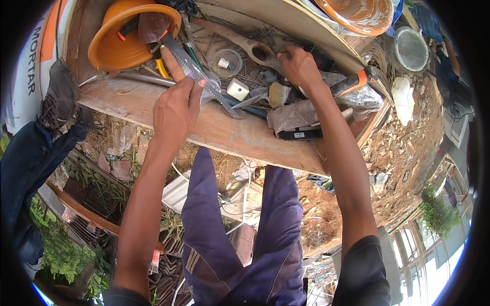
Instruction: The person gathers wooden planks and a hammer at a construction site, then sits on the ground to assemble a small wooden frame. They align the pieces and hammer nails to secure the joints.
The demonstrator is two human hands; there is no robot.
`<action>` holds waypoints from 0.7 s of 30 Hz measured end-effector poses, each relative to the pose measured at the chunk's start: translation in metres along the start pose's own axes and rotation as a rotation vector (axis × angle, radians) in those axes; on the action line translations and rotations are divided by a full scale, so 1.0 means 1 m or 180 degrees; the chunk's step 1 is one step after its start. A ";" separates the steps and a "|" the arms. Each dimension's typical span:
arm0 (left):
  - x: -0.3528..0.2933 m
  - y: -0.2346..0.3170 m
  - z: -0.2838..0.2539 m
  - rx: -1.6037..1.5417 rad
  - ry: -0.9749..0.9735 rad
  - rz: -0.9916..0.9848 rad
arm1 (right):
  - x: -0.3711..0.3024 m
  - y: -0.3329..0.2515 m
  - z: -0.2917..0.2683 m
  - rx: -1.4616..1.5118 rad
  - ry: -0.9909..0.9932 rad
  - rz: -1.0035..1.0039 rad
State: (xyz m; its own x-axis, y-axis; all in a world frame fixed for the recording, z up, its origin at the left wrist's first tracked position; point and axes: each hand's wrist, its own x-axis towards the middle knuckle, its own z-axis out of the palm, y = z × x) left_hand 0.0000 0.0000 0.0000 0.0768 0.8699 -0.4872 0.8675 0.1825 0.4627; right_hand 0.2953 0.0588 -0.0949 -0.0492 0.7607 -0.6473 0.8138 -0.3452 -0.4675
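Note:
My left hand point(176, 104) is over the near side of a wooden box point(240, 135), its index finger stretched along a toothed saw blade point(190, 69) and its thumb on the other side. The remaining fingers are curled. My right hand point(301, 66) has its fingers curled at a rusty pickaxe head point(240, 40), beside its oval eye; the fingertips are partly hidden. At the far left, an orange bowl point(115, 48) has a trowel point(153, 26) lying in it. A white block point(238, 90), a brush point(278, 95) and a clear plastic cup point(227, 62) lie between my hands.
Many nails point(250, 71) cover the box floor. An orange-and-black handle point(352, 82) and plastic wrapping point(365, 102) lie at the right end. Outside are another orange bowl point(357, 18), a grey bucket point(411, 48) and rubble point(403, 153). Another person's shoe point(60, 97) is at the left.

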 end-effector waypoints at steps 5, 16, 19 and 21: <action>-0.007 -0.022 0.020 0.0651 0.0167 0.0368 | 0.038 0.009 0.035 0.0324 0.0223 0.0318; -0.006 -0.023 0.025 0.0436 0.0329 0.0643 | 0.126 0.055 0.080 -0.1030 0.1100 0.0486; -0.007 -0.025 0.024 0.0473 0.0264 0.0612 | 0.120 0.047 0.076 -0.0680 0.1025 0.0443; -0.006 -0.026 0.024 0.0466 0.0251 0.0583 | 0.108 0.035 0.065 -0.0571 0.0811 0.0372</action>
State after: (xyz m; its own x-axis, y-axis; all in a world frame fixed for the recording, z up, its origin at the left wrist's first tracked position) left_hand -0.0114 -0.0206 -0.0271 0.2057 0.9165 -0.3430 0.9051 -0.0449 0.4229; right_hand 0.2809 0.0936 -0.2200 0.1786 0.8425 -0.5082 0.8955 -0.3532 -0.2708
